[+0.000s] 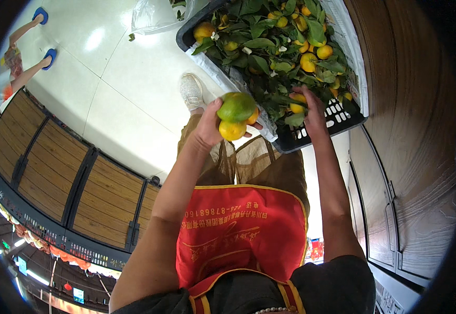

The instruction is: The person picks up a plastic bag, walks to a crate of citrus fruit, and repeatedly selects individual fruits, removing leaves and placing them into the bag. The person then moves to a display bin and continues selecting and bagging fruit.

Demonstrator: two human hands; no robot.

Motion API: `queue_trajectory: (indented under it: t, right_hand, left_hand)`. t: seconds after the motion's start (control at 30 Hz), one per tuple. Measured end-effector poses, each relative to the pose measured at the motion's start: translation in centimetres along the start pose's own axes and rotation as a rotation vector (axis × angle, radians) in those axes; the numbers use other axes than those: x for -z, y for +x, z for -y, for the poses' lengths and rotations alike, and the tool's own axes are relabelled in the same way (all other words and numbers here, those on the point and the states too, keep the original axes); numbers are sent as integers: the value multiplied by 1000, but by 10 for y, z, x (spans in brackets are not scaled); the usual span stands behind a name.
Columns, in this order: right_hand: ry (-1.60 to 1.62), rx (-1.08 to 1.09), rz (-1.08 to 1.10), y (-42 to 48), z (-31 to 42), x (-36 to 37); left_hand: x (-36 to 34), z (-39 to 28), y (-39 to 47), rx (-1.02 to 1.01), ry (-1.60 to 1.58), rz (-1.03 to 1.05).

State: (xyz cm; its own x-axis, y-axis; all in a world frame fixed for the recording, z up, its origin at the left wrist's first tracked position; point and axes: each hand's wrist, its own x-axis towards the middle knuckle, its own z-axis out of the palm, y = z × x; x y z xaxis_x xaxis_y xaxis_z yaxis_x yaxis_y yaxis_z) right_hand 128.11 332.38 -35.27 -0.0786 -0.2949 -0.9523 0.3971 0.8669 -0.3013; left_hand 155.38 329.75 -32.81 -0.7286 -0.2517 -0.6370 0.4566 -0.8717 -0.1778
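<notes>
In my left hand [209, 125] are several mandarins, held out over my legs beside the crate. On top lies a green mandarin [236, 107], with a yellow mandarin [232, 131] below it and another orange one partly hidden behind. My right hand [315, 112] reaches into the near end of a black plastic crate [287, 147]. Its fingers and thumb close around a yellow-orange mandarin [298, 103] with leaves about it. More mandarins [308, 62] lie in the crate among many green leaves [260, 43], and several are partly covered by them.
White plastic and printed paper line the crate's sides. A clear plastic bag [153, 17] lies on the tiled floor [134, 78]. Wood-panelled display stands [51, 165] rise at the left, and a dark wooden unit [404, 117] at the right. A person's legs in blue slippers [50, 59] show at upper left.
</notes>
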Motion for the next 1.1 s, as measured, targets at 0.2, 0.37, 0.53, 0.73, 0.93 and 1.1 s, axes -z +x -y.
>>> queue_trajectory:
  t: [0.2, 0.37, 0.53, 0.73, 0.93, 1.1]
  right_hand:
    - [142, -75, -4, 36, -9, -46]
    - [277, -36, 188, 51, -6, -59]
    - [188, 114, 355, 14, 38, -94]
    - [-321, 676, 427, -35, 120, -189]
    - [-777, 431, 489, 15, 152, -286]
    - [-1501, 578, 94, 48, 161, -317]
  left_hand:
    - [-14, 53, -32, -74, -227, -11]
    - [-19, 68, -28, -99, -293, 27]
    - [-8, 70, -12, -100, -319, 131]
    - [-7, 62, -9, -118, -312, 159]
    - [-6, 49, -14, -147, -332, 146]
    - [-5, 38, -25, -177, -282, 109]
